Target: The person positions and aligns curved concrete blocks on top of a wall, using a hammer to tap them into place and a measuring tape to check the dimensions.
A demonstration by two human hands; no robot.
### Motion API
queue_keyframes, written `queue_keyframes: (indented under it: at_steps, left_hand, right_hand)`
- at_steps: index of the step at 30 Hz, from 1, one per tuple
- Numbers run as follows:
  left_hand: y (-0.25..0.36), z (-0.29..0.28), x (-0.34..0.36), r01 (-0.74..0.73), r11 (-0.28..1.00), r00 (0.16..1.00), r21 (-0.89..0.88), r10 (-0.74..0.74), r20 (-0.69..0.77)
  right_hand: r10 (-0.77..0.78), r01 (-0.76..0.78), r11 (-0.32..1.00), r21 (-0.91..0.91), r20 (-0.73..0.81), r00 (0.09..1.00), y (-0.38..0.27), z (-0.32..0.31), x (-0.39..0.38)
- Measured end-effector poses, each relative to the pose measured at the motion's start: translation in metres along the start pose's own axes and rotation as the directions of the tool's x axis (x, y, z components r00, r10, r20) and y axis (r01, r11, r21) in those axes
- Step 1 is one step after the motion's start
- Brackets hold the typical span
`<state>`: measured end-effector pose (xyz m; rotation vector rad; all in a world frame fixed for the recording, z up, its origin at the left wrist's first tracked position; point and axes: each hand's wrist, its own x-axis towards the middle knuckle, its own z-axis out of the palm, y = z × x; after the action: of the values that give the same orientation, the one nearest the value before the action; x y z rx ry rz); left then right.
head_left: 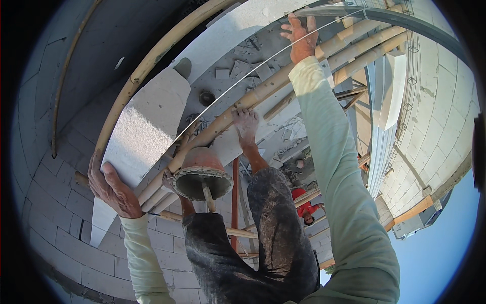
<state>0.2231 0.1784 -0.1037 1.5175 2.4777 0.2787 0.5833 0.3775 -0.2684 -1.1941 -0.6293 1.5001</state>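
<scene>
Right sleeve (344,172), pale green, sits nearest my camera, running from the lower right up to top centre; dark, stained trousers (276,218) fill the bottom middle. Right hand (302,40), top centre: fingers apart and slightly bent, just below a dark curved bar (385,17); I can't tell if they touch. Left hand (115,190), lower left: thumb out from the fingers, laid over the near end of a white block (147,121); grip force I can't tell. That block slants through left of centre, sunlit patch on its face, a long pale slab (228,38) beyond it. Taut white string (263,64) crosses my view diagonally, passing by the right hand. Bucket (202,159), mortar-crusted, tilted mouth toward me, sits just below centre with a wooden handle (208,197) sticking out. Bare foot (245,124) on a bamboo pole (268,90), mid-frame. Below, right of centre, I see a person in red (304,201). Block wall (435,116) on the right, sky (425,263) lower right.
</scene>
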Motion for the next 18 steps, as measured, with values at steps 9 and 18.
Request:
queue_keyframes:
  at_steps: [9,18]
  left_hand:
    - [-0.003,0.0,0.0,0.017,1.0,1.0,-0.017,-0.017,-0.012]
    - [-0.007,-0.012,0.001,0.031,0.999,0.999,0.037,-0.031,0.014]
  right_hand:
    - [-0.122,0.074,0.951,-0.3,-0.145,0.982,0.033,-0.021,0.024]
    - [-0.063,0.024,0.969,-0.245,-0.154,0.986,0.06,-0.021,0.02]
